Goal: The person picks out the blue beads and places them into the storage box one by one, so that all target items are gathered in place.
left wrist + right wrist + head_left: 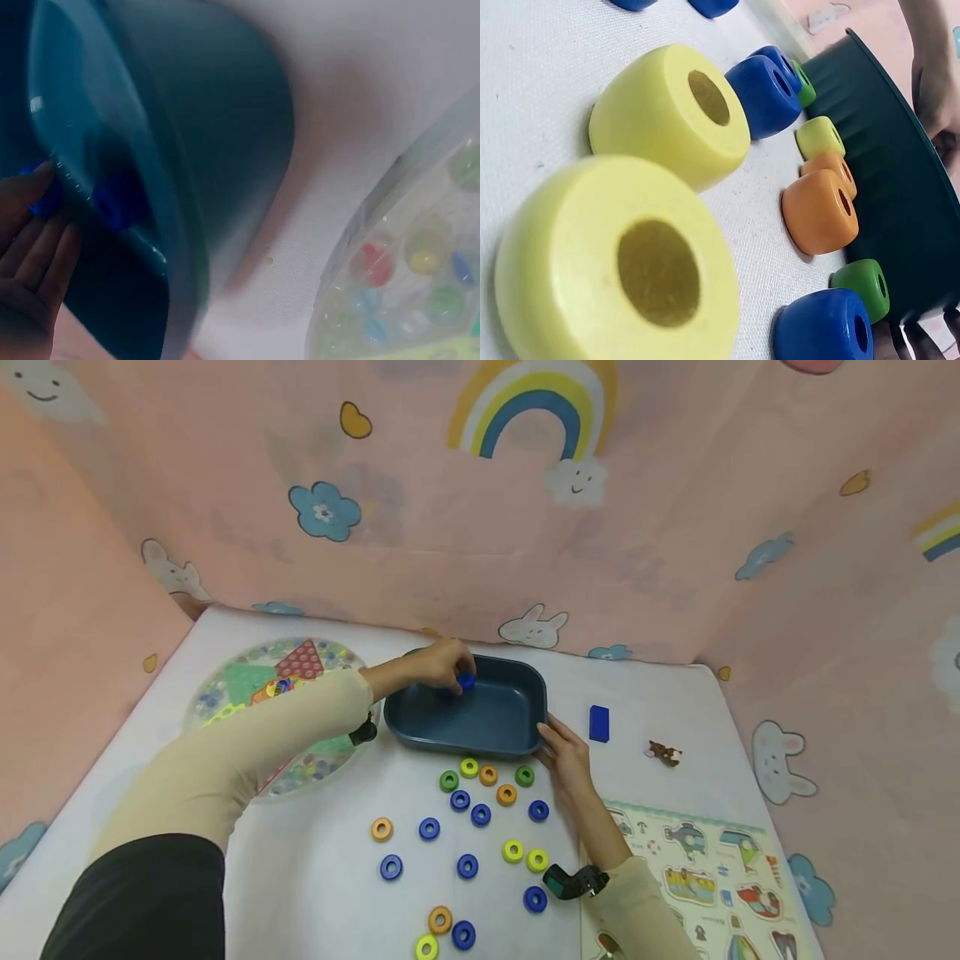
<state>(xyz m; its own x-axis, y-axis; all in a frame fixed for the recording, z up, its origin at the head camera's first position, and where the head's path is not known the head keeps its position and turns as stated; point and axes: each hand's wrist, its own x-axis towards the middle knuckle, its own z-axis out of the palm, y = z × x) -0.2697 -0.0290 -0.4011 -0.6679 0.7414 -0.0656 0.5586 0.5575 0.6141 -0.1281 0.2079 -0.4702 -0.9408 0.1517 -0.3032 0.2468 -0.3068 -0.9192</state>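
Note:
My left hand reaches over the left end of a dark teal tray and pinches a blue ring bead between thumb and fingers. In the left wrist view, a second blue bead lies inside the tray beside the left hand. My right hand grips the tray's near right corner, thumb at the rim. Several blue, yellow, orange and green beads lie on the table in front of the tray, among them a yellow bead and an orange bead.
A round clear case with colourful pieces lies left, partly under the left arm. To the right are a blue block, a small brown figure and a picture puzzle board. A pink printed curtain borders the white table.

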